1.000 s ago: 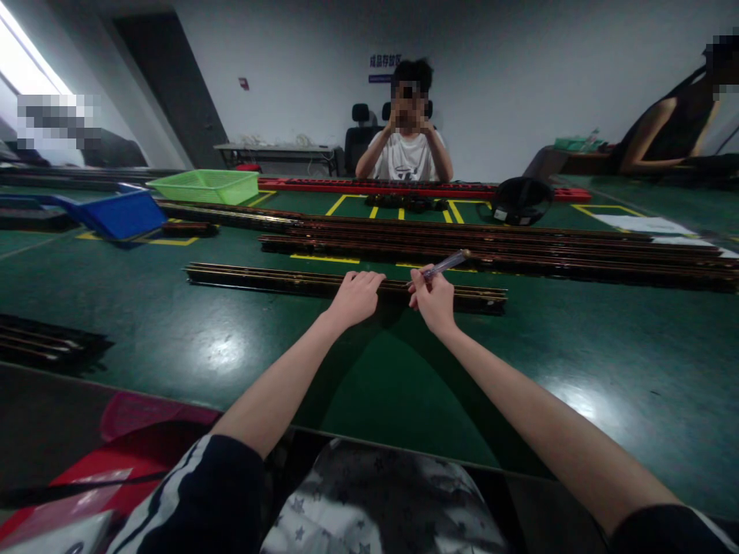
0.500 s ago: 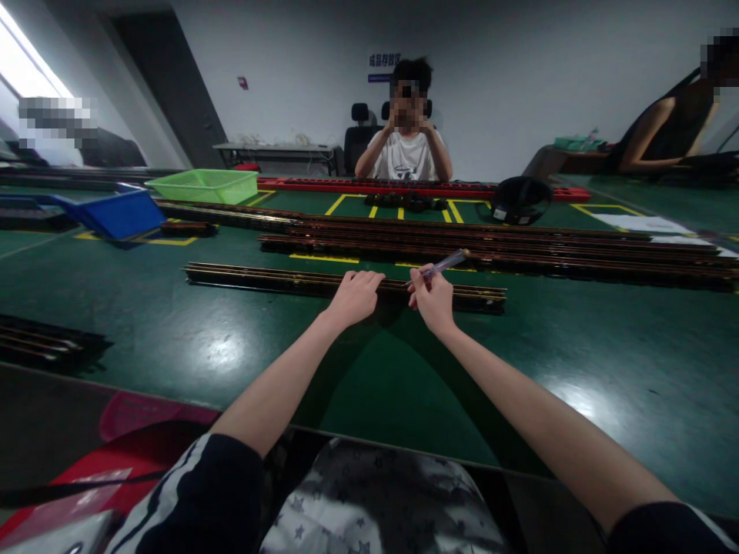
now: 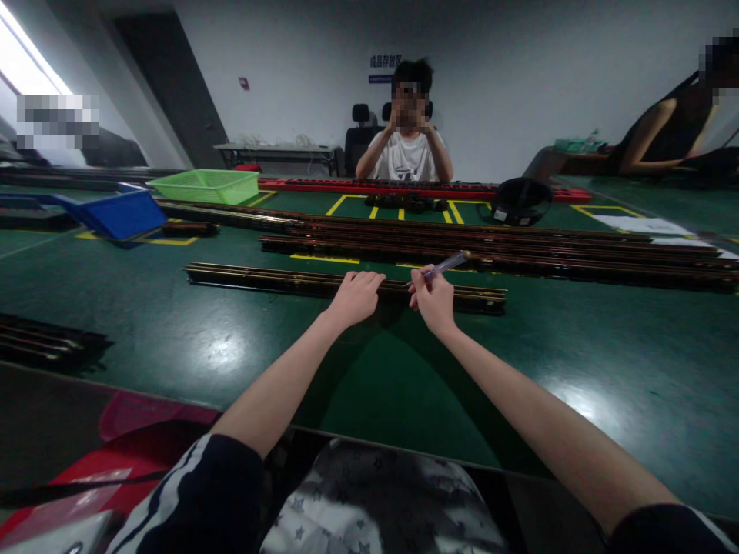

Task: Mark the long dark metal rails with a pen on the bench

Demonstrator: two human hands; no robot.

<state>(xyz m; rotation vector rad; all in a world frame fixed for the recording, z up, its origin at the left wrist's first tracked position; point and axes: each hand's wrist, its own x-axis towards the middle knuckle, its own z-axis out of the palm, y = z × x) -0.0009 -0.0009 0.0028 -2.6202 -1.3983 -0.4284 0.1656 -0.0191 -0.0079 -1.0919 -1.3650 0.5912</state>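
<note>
A long dark rail (image 3: 271, 276) with thin brass-coloured edges lies crosswise on the green table in front of me. My left hand (image 3: 356, 297) is closed over the rail near its middle, fingers bent across the top and the thumb hidden. Just to the right, my right hand (image 3: 432, 298) pinches a screwdriver (image 3: 448, 263) with a clear purplish handle. Its handle slants up to the right, and the thin shaft points down left at the rail. Where the tip meets the rail is too small to make out.
Behind the rail lies a stack of similar long rails (image 3: 548, 250). More rails (image 3: 49, 338) rest at the left edge. A blue tray (image 3: 124, 213), a green basket (image 3: 205, 187) and a black round object (image 3: 521, 201) stand farther back. A person (image 3: 407, 150) sits opposite.
</note>
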